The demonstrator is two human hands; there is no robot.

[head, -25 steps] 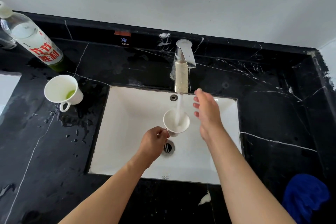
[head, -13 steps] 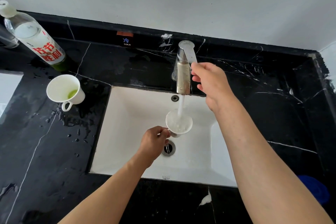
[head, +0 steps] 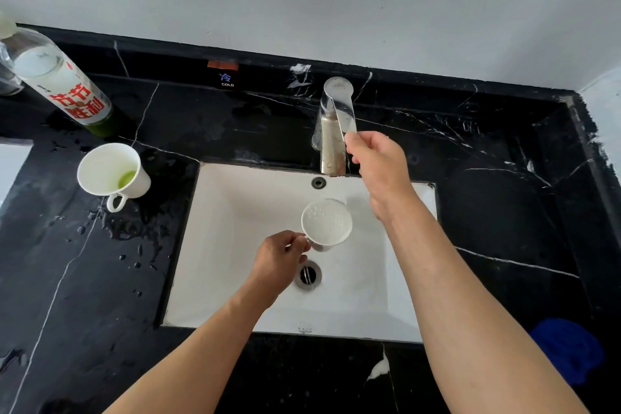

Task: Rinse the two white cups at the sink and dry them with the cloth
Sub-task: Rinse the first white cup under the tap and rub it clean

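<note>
While the tap (head: pixel 332 131) lever is pinched at its tip by the right hand (head: pixel 378 163), one cup (head: pixel 326 224) is held by its handle in the closed left hand (head: pixel 280 260), below the spout and over the sink (head: pixel 235 245). No stream can be made out, so the water is probably off. The cup is best swirled, then tipped out. A second cup (head: pixel 111 175), with green dregs, stands left of the tap; a blue cloth (head: pixel 568 349) lies far right of it.
</note>
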